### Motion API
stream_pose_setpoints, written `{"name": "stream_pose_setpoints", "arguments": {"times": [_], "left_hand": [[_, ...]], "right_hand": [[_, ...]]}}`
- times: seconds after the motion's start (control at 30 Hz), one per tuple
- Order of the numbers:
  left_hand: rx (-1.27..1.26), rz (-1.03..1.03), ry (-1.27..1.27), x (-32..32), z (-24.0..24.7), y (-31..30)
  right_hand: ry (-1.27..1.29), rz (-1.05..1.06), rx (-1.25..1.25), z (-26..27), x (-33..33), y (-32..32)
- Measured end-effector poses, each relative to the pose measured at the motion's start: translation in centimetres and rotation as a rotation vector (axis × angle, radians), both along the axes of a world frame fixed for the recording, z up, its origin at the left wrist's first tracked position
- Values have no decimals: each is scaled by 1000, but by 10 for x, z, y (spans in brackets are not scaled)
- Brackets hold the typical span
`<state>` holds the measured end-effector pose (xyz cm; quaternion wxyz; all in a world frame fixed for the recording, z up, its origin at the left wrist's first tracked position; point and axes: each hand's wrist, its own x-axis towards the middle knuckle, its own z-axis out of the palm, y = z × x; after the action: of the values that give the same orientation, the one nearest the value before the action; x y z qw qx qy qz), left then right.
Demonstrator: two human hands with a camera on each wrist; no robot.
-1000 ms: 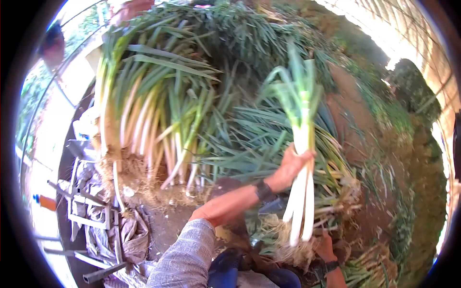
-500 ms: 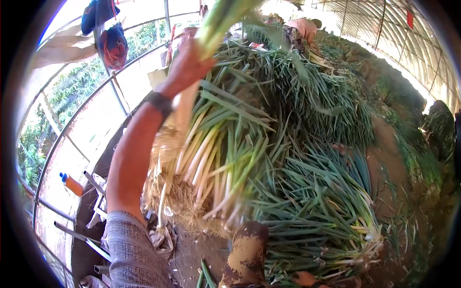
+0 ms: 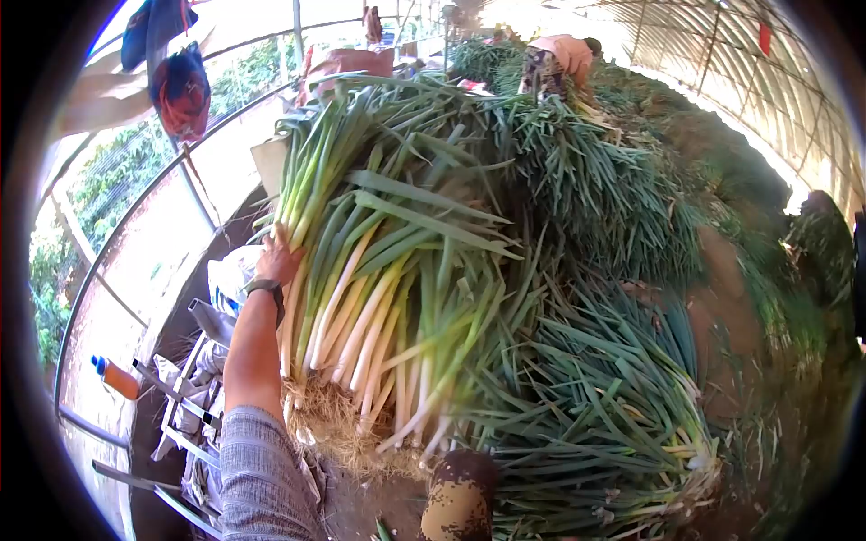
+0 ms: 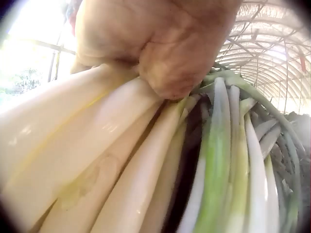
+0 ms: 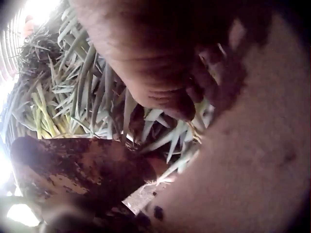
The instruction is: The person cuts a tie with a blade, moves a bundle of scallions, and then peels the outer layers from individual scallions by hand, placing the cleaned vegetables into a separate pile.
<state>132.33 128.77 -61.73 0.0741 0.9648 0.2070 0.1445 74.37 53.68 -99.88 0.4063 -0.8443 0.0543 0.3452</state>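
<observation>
In the head view my left hand [image 3: 278, 257] grips large green onions [image 3: 311, 194] at the left end of an upright row, around the middle of their stalks. The left wrist view shows the thumb side of the hand over thick white stalks [image 4: 82, 131]. Roots [image 3: 338, 419] hang in a tangled mat along the row's near edge. Out of the head view, my right hand [image 5: 146, 58] appears in the right wrist view, its fingers loosely bent with nothing evident in them. Below it are green leaves [image 5: 167, 131], close to a patterned boot or trouser leg [image 5: 82, 165].
Another heap of green onions [image 3: 604, 406] lies to the right, with a larger leafy pile [image 3: 595, 180] behind it. A person [image 3: 561, 63] bends over at the back. Metal bars [image 3: 185, 388], an orange bottle [image 3: 115, 377] and a curved frame [image 3: 90, 279] stand at the left.
My left hand has carried a bunch of green onions from the right, up and over to the row's left end, and lowered it there. My right hand has left the head view.
</observation>
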Motion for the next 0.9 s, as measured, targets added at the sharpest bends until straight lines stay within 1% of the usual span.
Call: {"name": "stream_pose_setpoints", "arguments": {"times": [0.07,0.1,0.13,0.17,0.2,0.23,0.27,0.3,0.33,0.37,0.4,0.43,0.47,0.5,0.53,0.57,0.6,0.63,0.67,0.7,0.77,0.8,0.83,0.87,0.9], "left_hand": [[-57,28,-34,-4,3,-10],[-66,55,-28,-8,9,-19],[19,86,-83,-5,-2,-15],[98,97,-129,-1,-15,-13],[247,97,-146,7,-34,-7],[357,-47,-376,22,-62,10],[499,-183,-586,37,-89,25],[265,-114,-394,17,-64,-19],[204,-104,-318,-29,-17,-92],[302,-125,-474,-15,-47,-101],[242,-265,-574,-38,-42,-144],[171,-385,-590,-46,-53,-172],[-391,-621,-520,-50,-83,-207],[-954,-820,-399,-57,-107,-243],[-1082,-855,-277,-98,-84,-298],[-1205,-882,-151,-151,-49,-366],[-1363,-944,-83,-180,-37,-413],[-1519,-997,-11,-204,-28,-453],[-1655,-1015,76,-223,-23,-488],[-1787,-1026,171,-240,-22,-518],[-1944,-995,429,-266,-34,-567],[-1947,-960,589,-274,-51,-586],[-1944,-922,743,-282,-72,-601],[-1898,-868,833,-289,-95,-612],[-1793,-825,914,-296,-115,-616]], "right_hand": [[14,-56,-3,20,25,0],[31,-101,18,40,43,2],[164,-224,-31,91,73,16],[187,-221,-47,157,84,44],[-176,16,-180,87,60,8],[-50,-38,-96,120,64,15],[-158,29,-291,120,54,6],[-230,-61,-292,148,55,5],[-96,-67,-250,150,57,-14],[-113,-185,-187,155,52,-30],[-247,-229,-282,159,51,-45],[-221,-288,-324,182,57,-52],[-198,-336,-363,203,66,-64],[-229,-351,-431,209,66,-84],[-257,-359,-498,208,66,-104],[-282,-386,-665,203,69,-124],[-445,-350,-695,199,65,-148],[-422,-388,-751,209,68,-162],[-488,-389,-751,207,71,-178],[-554,-389,-753,204,74,-195],[-272,-200,-921,198,82,-221],[-248,-203,-911,187,78,-228],[-214,-123,-914,176,76,-233],[-184,-41,-917,165,76,-240],[-168,-27,-901,155,75,-241]]}}
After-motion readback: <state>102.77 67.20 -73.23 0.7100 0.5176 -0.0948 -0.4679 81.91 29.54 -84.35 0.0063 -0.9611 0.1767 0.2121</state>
